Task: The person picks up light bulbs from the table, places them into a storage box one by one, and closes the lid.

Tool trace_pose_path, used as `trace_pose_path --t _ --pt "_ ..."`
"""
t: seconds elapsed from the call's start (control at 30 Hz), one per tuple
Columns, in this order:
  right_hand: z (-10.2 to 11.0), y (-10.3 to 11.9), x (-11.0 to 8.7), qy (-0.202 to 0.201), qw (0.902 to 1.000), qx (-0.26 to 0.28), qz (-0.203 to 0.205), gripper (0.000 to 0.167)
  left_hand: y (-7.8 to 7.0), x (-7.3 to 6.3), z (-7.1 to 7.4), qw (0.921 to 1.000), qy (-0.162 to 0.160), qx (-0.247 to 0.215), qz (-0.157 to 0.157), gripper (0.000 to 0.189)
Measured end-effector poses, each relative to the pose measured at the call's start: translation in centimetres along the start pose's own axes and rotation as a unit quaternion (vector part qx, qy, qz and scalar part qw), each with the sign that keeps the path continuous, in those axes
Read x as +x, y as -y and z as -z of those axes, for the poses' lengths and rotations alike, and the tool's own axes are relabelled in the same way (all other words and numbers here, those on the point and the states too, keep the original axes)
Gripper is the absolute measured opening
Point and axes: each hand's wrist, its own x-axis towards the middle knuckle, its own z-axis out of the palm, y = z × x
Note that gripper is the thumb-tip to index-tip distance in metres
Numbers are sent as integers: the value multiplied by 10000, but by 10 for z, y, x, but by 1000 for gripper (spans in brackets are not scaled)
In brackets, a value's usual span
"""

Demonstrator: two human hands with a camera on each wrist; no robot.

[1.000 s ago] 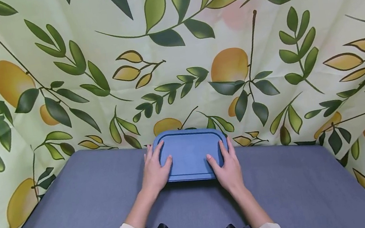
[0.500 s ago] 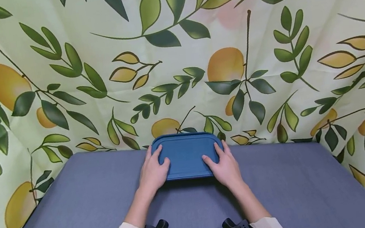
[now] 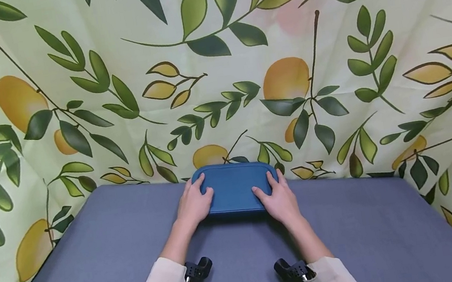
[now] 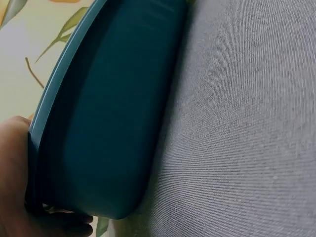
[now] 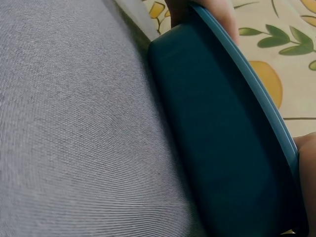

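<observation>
A blue lidded container is at the far edge of the table, held between both hands. My left hand grips its left end, thumb over the lid. In the left wrist view, fingertips curl below the rim, beside the container's dark side wall. The right hand holds the opposite end, its thumb also on top. From the right wrist, the wall is seen with its base close over the cloth. Whatever the container holds is hidden under the lid.
Grey-blue cloth covers the table. Just behind its far edge hangs a curtain printed with leaves and fruit, and it continues round both sides. Each wrist wears a black camera mount.
The container has tipped flatter, and its lid looks darker and shorter from above. Its near edge now appears a little farther back. Both hands keep their grip on the ends.
</observation>
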Motion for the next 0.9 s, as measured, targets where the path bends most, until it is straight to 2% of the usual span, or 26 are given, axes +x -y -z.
trace_pose_path --t 0.33,0.63,0.77,0.9 --pt "5 3 6 254 9996 -101 -69 81 -1 7 3 9999 101 129 -52 60" --pt "10 6 7 426 9977 -534 -37 82 -3 9 6 9991 204 364 -72 58" --pt "8 3 6 570 9962 -660 9 82 -1 7 8 9982 356 474 -47 59" --pt "9 -1 5 727 9957 -565 68 81 8 8 10 9971 581 470 -110 61"
